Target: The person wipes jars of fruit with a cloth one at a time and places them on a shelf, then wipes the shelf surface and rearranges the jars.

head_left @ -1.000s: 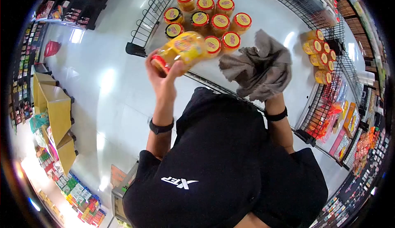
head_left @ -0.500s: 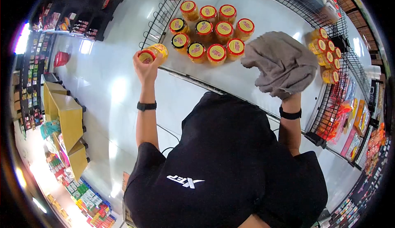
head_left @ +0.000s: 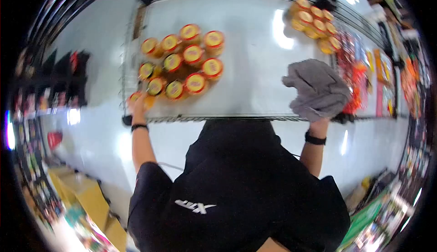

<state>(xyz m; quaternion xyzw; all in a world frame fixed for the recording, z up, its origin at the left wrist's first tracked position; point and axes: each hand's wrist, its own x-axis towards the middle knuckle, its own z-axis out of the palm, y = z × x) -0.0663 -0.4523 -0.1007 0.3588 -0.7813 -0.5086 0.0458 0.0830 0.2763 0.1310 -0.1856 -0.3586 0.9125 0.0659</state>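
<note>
"Since the frame is blurred, tell me what you can make out of the left hand [head_left: 138, 108]."

"It sits at the left of the frame, by the shelf's near corner, with its fingers closed round a jar [head_left: 149, 101]. The jar is just beside the lower-left end of a cluster of jars [head_left: 193, 53]. I can't tell whether its base touches the shelf [head_left: 255, 99]."

"And the right hand [head_left: 320, 123]?"

"Right of centre, with a grey cloth [head_left: 318, 88] spread over it. The cloth hides the fingers, so I can't tell whether they pinch it or lie flat beneath. Some red packets [head_left: 358, 86] are close by, at the cloth's right."

"How would you handle that jar well?"

"I'd want the fingers firm round its side, since it looks smooth and could slip. Its neighbours stand close, so a slow, level movement seems wiser than a sideways sweep. The shelf's edge is near too, and a jar let go before its base is flat could tip."

"What about the cloth?"

"Best gathered up, I'd say, so that no loose corner drags on the packets or catches the second cluster [head_left: 306, 17], at the upper right of the frame."
</note>
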